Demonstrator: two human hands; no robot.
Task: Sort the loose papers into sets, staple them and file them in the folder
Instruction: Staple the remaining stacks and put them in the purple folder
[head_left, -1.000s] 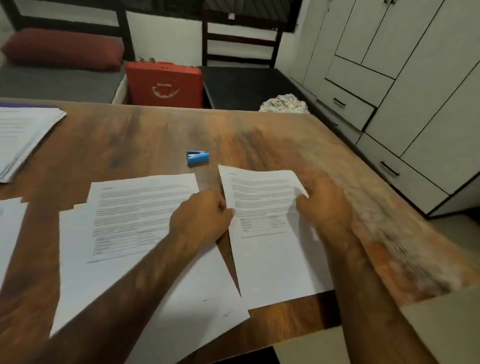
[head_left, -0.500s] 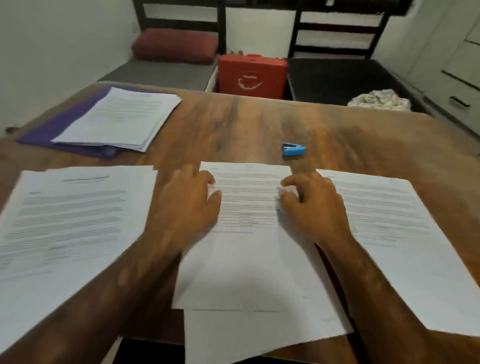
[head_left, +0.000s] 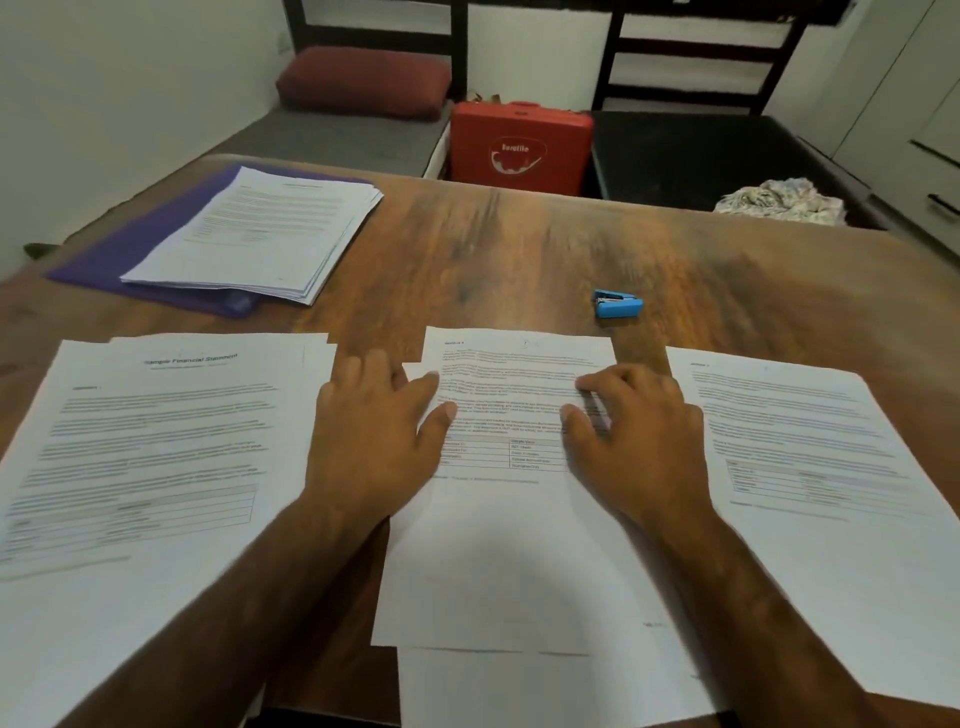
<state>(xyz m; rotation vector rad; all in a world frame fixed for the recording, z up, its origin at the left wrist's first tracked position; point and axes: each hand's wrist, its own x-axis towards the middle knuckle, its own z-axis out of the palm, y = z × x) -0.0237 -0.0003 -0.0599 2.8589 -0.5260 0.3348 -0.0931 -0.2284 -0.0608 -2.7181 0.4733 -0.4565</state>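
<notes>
Three groups of printed sheets lie along the near edge of the wooden table. The middle sheets (head_left: 511, 540) are under both hands. My left hand (head_left: 379, 431) rests on their left edge with fingers spread and nearly straight. My right hand (head_left: 636, 436) rests on their right half, fingers slightly bent on the paper. A left pile (head_left: 140, 457) is headed "Sample Financial Statement". A single sheet (head_left: 810, 467) lies to the right. A small blue stapler (head_left: 618, 304) sits beyond the middle sheets. A purple folder (head_left: 119, 260) at far left carries a thick paper stack (head_left: 260, 234).
The wooden table (head_left: 519, 249) stretches ahead. Behind it stand a red case (head_left: 519, 145), a bench with a dark red cushion (head_left: 363, 83), a black seat and a crumpled cloth (head_left: 779, 200). White cabinets line the right wall.
The view swung left from the right sheet to the middle sheets. Both hands moved from the right sheet onto the middle sheets and now lie flatter on them.
</notes>
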